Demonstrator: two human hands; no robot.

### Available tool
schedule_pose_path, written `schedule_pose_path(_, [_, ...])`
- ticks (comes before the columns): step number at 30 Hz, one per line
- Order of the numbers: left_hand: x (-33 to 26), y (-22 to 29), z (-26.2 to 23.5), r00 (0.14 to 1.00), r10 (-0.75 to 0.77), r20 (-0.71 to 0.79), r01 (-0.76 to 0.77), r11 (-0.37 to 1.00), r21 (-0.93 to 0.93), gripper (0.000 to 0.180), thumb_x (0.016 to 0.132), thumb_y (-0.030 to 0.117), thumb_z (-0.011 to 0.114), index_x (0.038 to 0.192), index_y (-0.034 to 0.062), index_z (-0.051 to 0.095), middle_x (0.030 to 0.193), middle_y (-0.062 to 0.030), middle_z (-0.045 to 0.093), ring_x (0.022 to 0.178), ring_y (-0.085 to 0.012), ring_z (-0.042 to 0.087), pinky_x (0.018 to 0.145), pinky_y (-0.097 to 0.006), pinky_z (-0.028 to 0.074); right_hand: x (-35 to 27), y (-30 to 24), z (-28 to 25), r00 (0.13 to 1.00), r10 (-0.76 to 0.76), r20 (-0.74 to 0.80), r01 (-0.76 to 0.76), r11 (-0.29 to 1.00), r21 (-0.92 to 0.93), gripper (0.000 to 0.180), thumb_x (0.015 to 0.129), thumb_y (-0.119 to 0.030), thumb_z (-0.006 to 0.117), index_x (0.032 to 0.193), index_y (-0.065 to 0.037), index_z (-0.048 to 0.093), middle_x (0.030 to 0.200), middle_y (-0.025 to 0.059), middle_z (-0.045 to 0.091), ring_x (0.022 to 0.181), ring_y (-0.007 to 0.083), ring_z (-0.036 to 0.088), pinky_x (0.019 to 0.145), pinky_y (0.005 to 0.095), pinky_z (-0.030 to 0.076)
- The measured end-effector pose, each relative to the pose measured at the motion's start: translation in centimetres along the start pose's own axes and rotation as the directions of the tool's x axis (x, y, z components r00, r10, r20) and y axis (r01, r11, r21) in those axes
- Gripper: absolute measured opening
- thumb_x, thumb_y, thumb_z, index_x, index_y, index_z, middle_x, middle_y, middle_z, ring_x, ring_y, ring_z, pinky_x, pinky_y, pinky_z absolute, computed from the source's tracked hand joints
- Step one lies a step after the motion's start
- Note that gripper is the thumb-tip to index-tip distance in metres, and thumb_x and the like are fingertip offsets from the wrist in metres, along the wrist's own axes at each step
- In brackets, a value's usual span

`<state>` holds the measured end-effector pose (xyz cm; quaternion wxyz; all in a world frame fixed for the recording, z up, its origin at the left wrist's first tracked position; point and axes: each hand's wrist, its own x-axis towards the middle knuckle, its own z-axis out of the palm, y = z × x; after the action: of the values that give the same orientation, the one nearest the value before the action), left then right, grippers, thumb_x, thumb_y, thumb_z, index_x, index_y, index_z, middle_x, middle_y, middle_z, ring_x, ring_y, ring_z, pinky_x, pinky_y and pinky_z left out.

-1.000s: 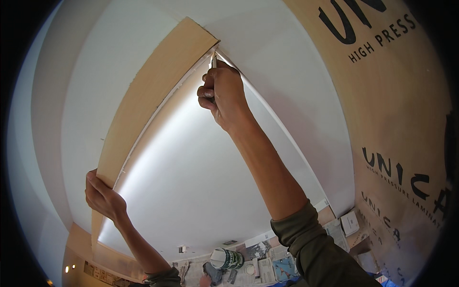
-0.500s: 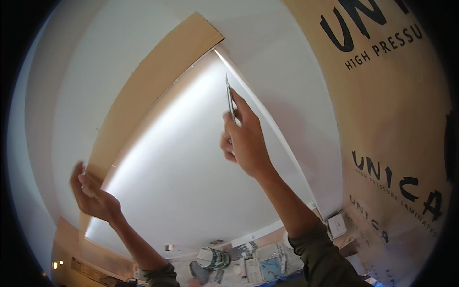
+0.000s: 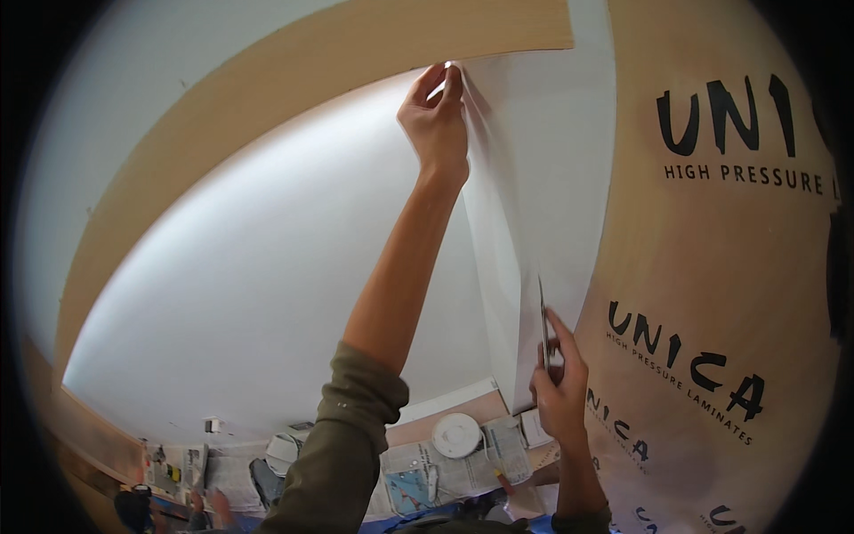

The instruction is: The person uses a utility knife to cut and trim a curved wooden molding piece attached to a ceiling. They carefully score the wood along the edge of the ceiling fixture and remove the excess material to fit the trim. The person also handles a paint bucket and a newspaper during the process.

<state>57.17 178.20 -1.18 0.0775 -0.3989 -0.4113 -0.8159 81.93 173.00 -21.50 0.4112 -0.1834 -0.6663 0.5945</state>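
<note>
My left hand reaches up to the underside of a light wood board. Thumb and fingers pinch the top edge of a thin white sheet, whose right side stands out from the white surface in a long fold. Lower and to the right, my right hand is closed around a slim silver craft knife, its pointed blade upward. The blade lies near the sheet's right side; whether it touches cannot be made out. The fingertips partly hide the pinched edge.
A bright band of light runs below the board. On the right stands a brown panel with black print. Below lie newspapers with a round white fixture, a blue packet and small tools. A small socket box sits at lower left.
My left hand has moved from the lower left, where it held nothing, up to the sheet's top edge. My right hand has lowered with the knife toward the right. The view has shifted.
</note>
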Motion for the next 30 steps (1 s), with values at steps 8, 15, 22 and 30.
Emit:
schedule_pose_path(8, [1.5, -0.2, 2.2, 0.980, -0.085, -0.179, 0.036, 0.965, -0.260, 0.024, 0.091, 0.014, 0.070, 0.108, -0.0030, 0.067, 0.096, -0.0064, 0.069, 0.087, -0.0120, 0.062, 0.080, -0.025, 0.049, -8.3, 7.8, -6.0, 0.923, 0.348, -0.167, -0.360, 0.932, -0.044, 0.069, 0.078, 0.010, 0.044, 0.145, -0.009, 0.045, 0.097, 0.0044, 0.047, 0.050, 0.0040, 0.043, 0.039, 0.0201, 0.032])
schedule_pose_path(15, [4.9, -4.5, 1.7, 0.988, -0.006, -0.153, -0.026, 0.979, -0.203, 0.048, 0.088, 0.034, 0.074, 0.109, -0.0074, 0.064, 0.092, -0.0111, 0.067, 0.079, -0.0158, 0.058, 0.073, -0.029, 0.048, -12.1, 8.7, -8.5, 0.840, 0.449, -0.304, -0.463, 0.886, 0.028, 0.063, 0.083, 0.004, 0.046, 0.145, -0.010, 0.045, 0.094, 0.0031, 0.050, 0.046, 0.0040, 0.040, 0.037, 0.0200, 0.026])
schedule_pose_path(22, [3.6, -3.0, 1.6, 0.956, -0.121, -0.267, 0.149, 0.985, 0.086, 0.046, 0.094, 0.033, 0.066, 0.117, -0.0067, 0.061, 0.108, -0.0142, 0.065, 0.092, -0.0158, 0.059, 0.079, -0.032, 0.047, -11.6, 9.0, -7.9, 0.845, 0.457, -0.278, -0.463, 0.885, 0.048, 0.060, 0.086, 0.001, 0.050, 0.145, -0.010, 0.045, 0.093, 0.0034, 0.050, 0.048, 0.0042, 0.041, 0.037, 0.0194, 0.027])
schedule_pose_path(30, [-4.6, -2.4, -3.7, 0.976, -0.205, 0.076, 0.211, 0.974, -0.085, 0.022, 0.089, 0.018, 0.049, 0.073, 0.0043, 0.054, 0.066, -0.0008, 0.047, 0.058, -0.0100, 0.042, 0.053, -0.026, 0.031, -8.6, 7.9, -4.1, 0.965, 0.235, -0.119, -0.257, 0.938, -0.234, 0.051, 0.083, 0.005, 0.054, 0.135, 0.001, 0.051, 0.097, 0.0095, 0.062, 0.066, 0.0115, 0.057, 0.062, 0.0239, 0.046])
